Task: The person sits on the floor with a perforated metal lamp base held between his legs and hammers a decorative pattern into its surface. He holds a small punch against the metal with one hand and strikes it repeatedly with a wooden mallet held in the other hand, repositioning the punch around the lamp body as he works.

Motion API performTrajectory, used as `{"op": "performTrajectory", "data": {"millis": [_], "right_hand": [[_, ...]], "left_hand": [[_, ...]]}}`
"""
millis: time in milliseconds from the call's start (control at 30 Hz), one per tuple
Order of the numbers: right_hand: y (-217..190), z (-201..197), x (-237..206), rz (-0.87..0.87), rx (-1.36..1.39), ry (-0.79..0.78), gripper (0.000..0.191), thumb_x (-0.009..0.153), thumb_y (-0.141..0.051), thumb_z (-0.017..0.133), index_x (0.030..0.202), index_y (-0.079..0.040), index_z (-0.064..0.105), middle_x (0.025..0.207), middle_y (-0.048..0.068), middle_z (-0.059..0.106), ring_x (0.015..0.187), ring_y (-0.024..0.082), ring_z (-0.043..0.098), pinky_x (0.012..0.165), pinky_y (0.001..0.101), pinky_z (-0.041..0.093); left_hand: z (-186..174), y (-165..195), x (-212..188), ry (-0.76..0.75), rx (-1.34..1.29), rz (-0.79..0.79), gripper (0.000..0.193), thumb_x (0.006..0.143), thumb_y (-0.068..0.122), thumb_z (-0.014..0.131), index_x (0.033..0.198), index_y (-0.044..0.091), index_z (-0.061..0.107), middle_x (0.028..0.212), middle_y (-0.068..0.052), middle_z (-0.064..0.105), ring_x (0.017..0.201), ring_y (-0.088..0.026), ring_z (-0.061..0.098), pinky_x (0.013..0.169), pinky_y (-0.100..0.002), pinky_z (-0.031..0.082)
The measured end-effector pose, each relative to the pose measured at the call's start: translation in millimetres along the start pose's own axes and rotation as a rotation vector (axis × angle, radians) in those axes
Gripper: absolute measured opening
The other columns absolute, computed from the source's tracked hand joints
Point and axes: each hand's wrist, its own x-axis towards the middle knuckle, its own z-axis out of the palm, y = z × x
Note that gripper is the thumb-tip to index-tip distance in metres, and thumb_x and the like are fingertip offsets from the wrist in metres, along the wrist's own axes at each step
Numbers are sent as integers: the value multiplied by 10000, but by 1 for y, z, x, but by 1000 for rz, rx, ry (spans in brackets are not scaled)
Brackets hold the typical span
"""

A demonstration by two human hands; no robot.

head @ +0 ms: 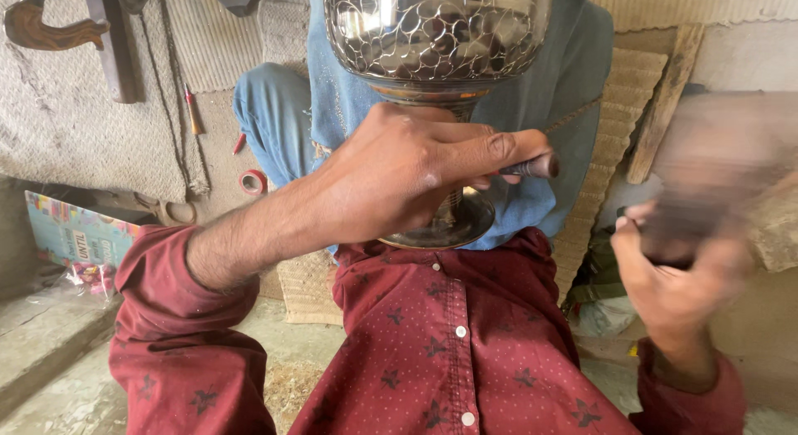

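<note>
A large metal goblet-shaped vessel (436,28) with a scale-like hammered pattern stands on its round foot (465,227) against my lap. My left hand (399,173) is closed around a short dark metal punch (536,166), whose end points to the right, level with the vessel's stem. My right hand (673,277) grips a blurred dark hammer-like tool (715,177) at the right, apart from the punch. My dark red patterned shirt fills the lower frame.
Woven mats (632,94) and a wooden plank (665,94) lie at the right. At the left are a roll of red tape (253,181), a red pencil (192,111), a colourful printed box (75,231), and a wooden tool (50,24).
</note>
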Motion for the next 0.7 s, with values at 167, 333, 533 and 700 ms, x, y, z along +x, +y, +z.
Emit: {"op": "performTrajectory", "data": {"millis": [167, 333, 533, 700], "right_hand": [[-22, -10, 33, -51, 218, -84, 895, 982, 106, 725, 1607, -106, 120, 1000, 142, 670, 781, 188, 672, 689, 287, 582], [-35, -20, 62, -153, 11, -170, 818, 970, 109, 727, 1593, -76, 230, 1027, 141, 654, 800, 194, 661, 683, 295, 560], [-47, -32, 91, -348, -237, -329, 823, 862, 83, 766, 1557, -70, 353, 1011, 183, 630, 775, 253, 636, 626, 344, 511], [-53, -35, 111, -384, -295, -382, 834, 837, 92, 754, 1576, -83, 409, 1005, 182, 605, 753, 259, 604, 596, 358, 475]], "left_hand": [[5, 2, -8, 77, 63, -95, 596, 949, -44, 706, 1489, 132, 522, 1168, 26, 757, 939, -196, 750, 757, -350, 596], [13, -2, -20, 211, 56, -80, 563, 966, -50, 680, 1458, 131, 474, 1152, 16, 734, 964, -193, 754, 754, -312, 605], [26, -6, -26, 395, -12, -83, 461, 1005, -129, 669, 1382, 88, 519, 1161, -83, 728, 973, -203, 757, 804, -293, 631], [46, 7, -39, 685, -352, -299, 459, 1018, -167, 727, 1319, 20, 436, 1094, -132, 678, 846, -108, 715, 719, -235, 667]]}}
